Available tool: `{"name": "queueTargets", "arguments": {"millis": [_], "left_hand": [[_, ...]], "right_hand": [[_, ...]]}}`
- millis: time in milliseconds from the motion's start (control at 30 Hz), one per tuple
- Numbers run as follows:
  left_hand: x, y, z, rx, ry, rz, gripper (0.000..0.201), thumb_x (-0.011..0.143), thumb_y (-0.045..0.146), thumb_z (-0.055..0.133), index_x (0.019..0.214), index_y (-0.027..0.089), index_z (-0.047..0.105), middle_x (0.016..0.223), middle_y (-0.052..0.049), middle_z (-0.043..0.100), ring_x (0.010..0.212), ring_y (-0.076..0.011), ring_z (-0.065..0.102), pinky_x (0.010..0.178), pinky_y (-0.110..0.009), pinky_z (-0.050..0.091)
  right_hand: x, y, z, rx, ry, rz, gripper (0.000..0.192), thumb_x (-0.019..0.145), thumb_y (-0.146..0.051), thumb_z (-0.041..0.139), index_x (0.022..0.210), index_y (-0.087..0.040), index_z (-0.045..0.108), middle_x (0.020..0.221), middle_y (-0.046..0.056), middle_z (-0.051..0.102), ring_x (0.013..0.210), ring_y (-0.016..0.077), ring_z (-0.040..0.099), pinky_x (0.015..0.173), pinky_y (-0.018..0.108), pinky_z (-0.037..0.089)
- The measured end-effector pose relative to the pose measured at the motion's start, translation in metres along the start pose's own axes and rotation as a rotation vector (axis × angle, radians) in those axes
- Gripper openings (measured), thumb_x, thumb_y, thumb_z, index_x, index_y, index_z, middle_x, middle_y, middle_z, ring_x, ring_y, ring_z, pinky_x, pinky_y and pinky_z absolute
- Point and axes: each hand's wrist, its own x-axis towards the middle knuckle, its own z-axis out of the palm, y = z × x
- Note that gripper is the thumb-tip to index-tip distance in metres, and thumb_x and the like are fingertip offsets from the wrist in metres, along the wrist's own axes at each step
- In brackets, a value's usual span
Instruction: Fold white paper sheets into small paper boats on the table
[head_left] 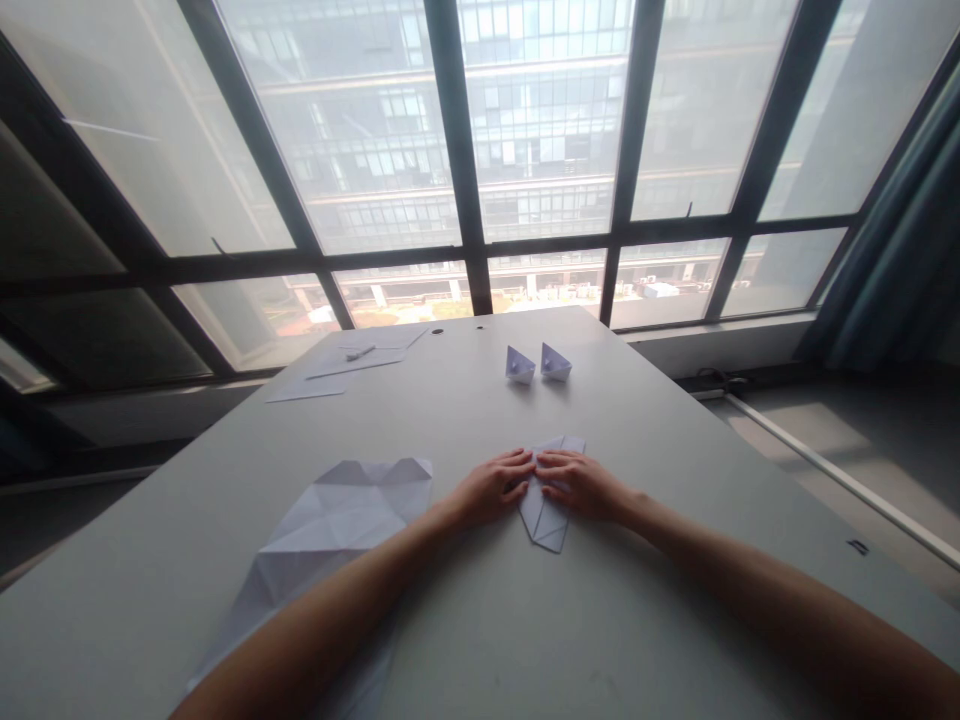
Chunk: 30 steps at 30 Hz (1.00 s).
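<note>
Table (675, 480): folded paper (546, 520) points nearward.

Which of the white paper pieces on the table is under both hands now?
The small folded paper at the table's middle, pressed flat by the left hand and right hand. The creased sheet and two paper boats lie untouched.

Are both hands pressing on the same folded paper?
Yes, the left hand and right hand both rest on the folded paper.
</note>
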Motion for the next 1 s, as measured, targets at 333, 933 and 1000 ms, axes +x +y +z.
{"name": "queueTargets", "arguments": {"millis": [333,933,1000], "left_hand": [[-0.0009,-0.0014,0.0005,-0.035,0.020,-0.003,0.049,0.091,0.018,0.057,0.139,0.028,0.057,0.147,0.000,0.050,0.140,-0.0222,0.042,0.117,-0.039,0.036],[-0.0013,-0.0021,0.0008,-0.023,0.013,0.008,0.051,0.091,0.016,0.055,0.140,0.029,0.054,0.148,0.000,0.049,0.141,-0.0217,0.041,0.117,-0.039,0.036],[-0.0013,-0.0025,0.0010,-0.034,0.024,0.006,0.050,0.091,0.017,0.056,0.139,0.030,0.055,0.147,0.000,0.050,0.140,-0.0218,0.041,0.117,-0.039,0.036]], "right_hand": [[0.0018,-0.0058,-0.0051,-0.089,-0.031,-0.026,0.020,0.095,-0.022,0.054,0.111,-0.019,0.065,0.122,0.013,0.066,0.119,0.0248,0.060,0.103,0.040,0.047],[0.0010,-0.0038,-0.0041,-0.083,-0.012,-0.017,0.021,0.094,-0.023,0.056,0.111,-0.020,0.068,0.125,0.012,0.066,0.120,0.0252,0.060,0.102,0.041,0.047],[0.0011,-0.0038,-0.0038,-0.081,-0.009,-0.016,0.021,0.094,-0.023,0.056,0.112,-0.021,0.068,0.126,0.012,0.066,0.121,0.0249,0.059,0.103,0.040,0.047]]}}
